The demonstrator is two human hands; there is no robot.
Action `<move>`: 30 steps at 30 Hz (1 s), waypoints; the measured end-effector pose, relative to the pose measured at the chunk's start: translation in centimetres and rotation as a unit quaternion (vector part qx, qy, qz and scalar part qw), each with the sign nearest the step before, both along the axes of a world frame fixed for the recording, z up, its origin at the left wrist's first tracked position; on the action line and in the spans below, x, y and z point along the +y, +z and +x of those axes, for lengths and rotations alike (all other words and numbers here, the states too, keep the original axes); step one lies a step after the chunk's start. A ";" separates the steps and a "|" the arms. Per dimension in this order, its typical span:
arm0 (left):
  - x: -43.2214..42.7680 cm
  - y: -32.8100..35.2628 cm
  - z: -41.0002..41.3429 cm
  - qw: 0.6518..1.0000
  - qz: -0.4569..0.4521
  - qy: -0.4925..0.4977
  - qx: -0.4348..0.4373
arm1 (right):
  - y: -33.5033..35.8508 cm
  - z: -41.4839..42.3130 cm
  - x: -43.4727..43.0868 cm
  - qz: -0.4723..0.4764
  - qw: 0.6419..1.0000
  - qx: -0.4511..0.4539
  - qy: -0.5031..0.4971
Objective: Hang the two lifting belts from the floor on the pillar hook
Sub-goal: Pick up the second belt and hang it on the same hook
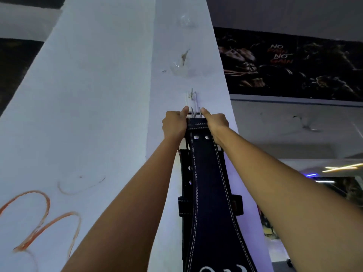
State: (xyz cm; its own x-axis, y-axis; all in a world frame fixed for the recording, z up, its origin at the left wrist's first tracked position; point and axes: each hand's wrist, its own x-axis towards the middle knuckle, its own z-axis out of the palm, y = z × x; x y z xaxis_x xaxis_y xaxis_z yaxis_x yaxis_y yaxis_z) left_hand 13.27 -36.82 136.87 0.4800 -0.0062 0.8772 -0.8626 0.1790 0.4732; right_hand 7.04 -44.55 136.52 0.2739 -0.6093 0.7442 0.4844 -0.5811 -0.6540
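White pillar [110, 95] (one hook [191, 99]): two hands, left [173, 123] and right [216, 122], pinch one belt's buckle [194, 114].

A gym: "No pain no gain" muscle mural [282, 61], black lifting belt [208, 183] on white pillar [98, 95].

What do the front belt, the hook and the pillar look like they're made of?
Belt: dark, matte, probably leather or suede, with white stitching and metal rivets. Hook: thin, shiny grey prongs, likely metal. Pillar: white painted plaster or concrete, matte, scuffed, with orange marks.
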 end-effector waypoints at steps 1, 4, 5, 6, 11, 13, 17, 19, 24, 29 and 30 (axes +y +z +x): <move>0.1 -0.1 0.0 1.000 0.000 -0.022 0.011 | 0.0 0.1 -0.1 0.007 1.000 -0.005 0.011; 0.4 0.1 0.3 0.993 -0.006 -0.104 0.062 | 0.3 0.4 -0.8 0.032 0.997 -0.027 0.065; 0.5 0.3 0.2 0.989 -0.006 -0.127 0.077 | 0.4 0.5 -1.0 0.042 0.995 -0.031 0.091; 0.6 0.5 0.2 0.986 -0.004 -0.140 0.092 | 0.6 0.5 -1.2 0.051 0.992 -0.032 0.111; 0.4 0.8 0.3 0.976 -0.013 -0.171 0.135 | 1.0 0.4 -1.1 0.072 0.990 -0.037 0.115; 0.4 0.8 0.6 0.975 -0.015 -0.175 0.134 | 0.9 0.6 -0.9 0.058 0.994 -0.034 0.083; 0.4 0.1 0.1 0.999 -0.001 -0.042 0.035 | -0.1 0.7 -0.5 -0.009 1.000 -0.015 -0.012; 0.5 -1.4 -0.8 0.997 0.022 0.060 -0.038 | -0.8 0.5 0.0 -0.058 0.997 0.006 -0.058; 0.4 -5.0 -0.6 0.985 0.040 0.123 -0.114 | -3.1 0.5 0.2 -0.102 0.987 0.030 -0.122; 0.5 -8.6 -0.2 0.980 0.059 0.077 -0.175 | -6.9 0.6 -0.6 -0.162 0.984 -0.008 -0.071; 0.6 -9.4 -0.2 0.980 0.064 0.061 -0.180 | -7.9 0.4 -0.5 -0.174 0.983 -0.009 -0.063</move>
